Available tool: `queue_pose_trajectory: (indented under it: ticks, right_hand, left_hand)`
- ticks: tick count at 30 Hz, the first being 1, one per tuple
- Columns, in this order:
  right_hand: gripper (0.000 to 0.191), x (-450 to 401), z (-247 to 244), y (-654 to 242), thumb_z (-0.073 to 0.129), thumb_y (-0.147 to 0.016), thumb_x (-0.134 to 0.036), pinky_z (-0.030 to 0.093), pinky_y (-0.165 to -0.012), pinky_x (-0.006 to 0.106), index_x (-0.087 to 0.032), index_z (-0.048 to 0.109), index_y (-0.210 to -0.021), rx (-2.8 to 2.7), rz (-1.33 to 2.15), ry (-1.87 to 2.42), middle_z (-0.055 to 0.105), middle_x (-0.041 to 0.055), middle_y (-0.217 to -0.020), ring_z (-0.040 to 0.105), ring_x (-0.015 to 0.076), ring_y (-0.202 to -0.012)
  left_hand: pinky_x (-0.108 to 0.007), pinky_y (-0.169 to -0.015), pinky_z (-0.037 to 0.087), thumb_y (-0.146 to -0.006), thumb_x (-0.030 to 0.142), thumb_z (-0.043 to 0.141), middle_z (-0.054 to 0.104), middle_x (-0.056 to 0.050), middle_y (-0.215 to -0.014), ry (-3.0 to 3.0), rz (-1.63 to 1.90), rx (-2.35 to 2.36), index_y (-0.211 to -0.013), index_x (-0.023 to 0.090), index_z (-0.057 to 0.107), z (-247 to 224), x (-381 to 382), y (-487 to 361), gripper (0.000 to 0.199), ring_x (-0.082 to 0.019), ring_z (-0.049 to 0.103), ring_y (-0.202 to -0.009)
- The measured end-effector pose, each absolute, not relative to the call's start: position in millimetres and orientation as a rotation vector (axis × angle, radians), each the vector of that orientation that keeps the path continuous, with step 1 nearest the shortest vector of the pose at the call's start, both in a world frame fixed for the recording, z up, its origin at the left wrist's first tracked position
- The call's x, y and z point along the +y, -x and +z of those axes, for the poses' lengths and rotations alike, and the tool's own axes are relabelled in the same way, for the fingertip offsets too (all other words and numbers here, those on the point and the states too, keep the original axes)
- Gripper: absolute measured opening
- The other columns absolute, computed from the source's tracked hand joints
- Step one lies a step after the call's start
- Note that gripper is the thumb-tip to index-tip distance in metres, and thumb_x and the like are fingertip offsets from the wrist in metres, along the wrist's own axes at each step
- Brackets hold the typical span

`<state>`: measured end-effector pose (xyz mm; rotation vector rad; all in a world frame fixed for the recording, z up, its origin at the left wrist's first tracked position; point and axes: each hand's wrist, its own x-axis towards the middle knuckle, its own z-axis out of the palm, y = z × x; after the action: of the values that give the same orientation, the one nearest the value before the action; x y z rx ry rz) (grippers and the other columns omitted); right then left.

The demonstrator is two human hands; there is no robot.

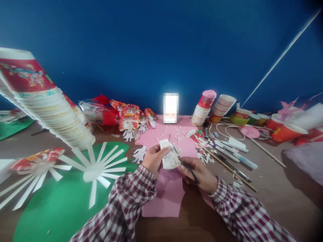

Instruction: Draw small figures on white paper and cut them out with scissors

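Observation:
My left hand (pixel 152 156) pinches a small piece of white paper (pixel 171 159) with a figure outlined on it in dark lines. Around the handles of a pair of scissors (pixel 189 170) my right hand (pixel 199 174) is closed, and the blades reach to the paper's right edge. Both hands are above a sheet of pink paper (pixel 163 205). Close by my left hand lies a white paper cut-out figure (pixel 139 154). Farther back stand several cut-out figures with red and orange patterned tops (pixel 130 122).
Tall stacked paper cups (pixel 55 114) lean at the left, beside green paper (pixel 58 208) bearing a cup cut into strips (pixel 93 173). Two cup stacks (pixel 200 114) stand at the back. Pens and sticks (pixel 227 151), paper scraps (pixel 204 156) and orange cups (pixel 287 132) occupy the right.

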<state>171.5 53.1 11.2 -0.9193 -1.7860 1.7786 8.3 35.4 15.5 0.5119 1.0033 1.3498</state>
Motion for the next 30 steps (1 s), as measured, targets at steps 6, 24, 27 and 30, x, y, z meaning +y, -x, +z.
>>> queue_pose_trajectory:
  ticks: [6, 24, 27, 30]
  right_hand:
    - [0.034, 52.7, 8.9, -170.6, 0.063, -0.074, -0.046, 0.033, -0.037, 0.016, -0.014, 0.054, -0.078, -1.767, 1.806, 0.921, 0.043, -0.0073, -0.047, 0.041, 0.0053, -0.038]
    - [0.033, 48.7, 12.2, -166.2, 0.067, -0.070, -0.044, 0.031, -0.038, 0.018, -0.014, 0.055, -0.077, -1.701, 1.788, 0.930, 0.044, -0.0076, -0.047, 0.038, 0.0051, -0.039]
    - [0.033, 48.7, 10.6, -166.3, 0.067, -0.071, -0.045, 0.031, -0.038, 0.018, -0.015, 0.055, -0.078, -1.691, 1.793, 0.937, 0.043, -0.0078, -0.047, 0.039, 0.0053, -0.039]
    - [0.033, 48.6, 10.4, -166.2, 0.067, -0.071, -0.045, 0.030, -0.037, 0.017, -0.015, 0.054, -0.078, -1.695, 1.792, 0.937, 0.043, -0.0078, -0.047, 0.038, 0.0052, -0.039]
  left_hand:
    - [-0.031, -0.055, 0.051, -0.059, 0.027, 0.073, 0.069, -0.010, -0.066, -0.561, 1.325, 1.042, -0.080, 0.007, 0.065, 10.8, 36.9, -5.3, 0.030, -0.019, 0.063, -0.056]
    - [-0.027, -0.054, 0.049, -0.058, 0.026, 0.074, 0.068, -0.009, -0.066, -0.509, 1.324, 1.076, -0.076, 0.008, 0.066, 11.6, 34.9, -9.3, 0.026, -0.017, 0.062, -0.056]
    - [-0.027, -0.053, 0.049, -0.058, 0.026, 0.074, 0.068, -0.009, -0.065, -0.497, 1.329, 1.082, -0.075, 0.008, 0.066, 12.5, 34.0, -9.7, 0.026, -0.016, 0.061, -0.054]
    - [-0.026, -0.052, 0.049, -0.059, 0.025, 0.074, 0.068, -0.008, -0.064, -0.487, 1.333, 1.078, -0.075, 0.008, 0.066, 13.2, 33.4, -10.2, 0.025, -0.015, 0.061, -0.053]
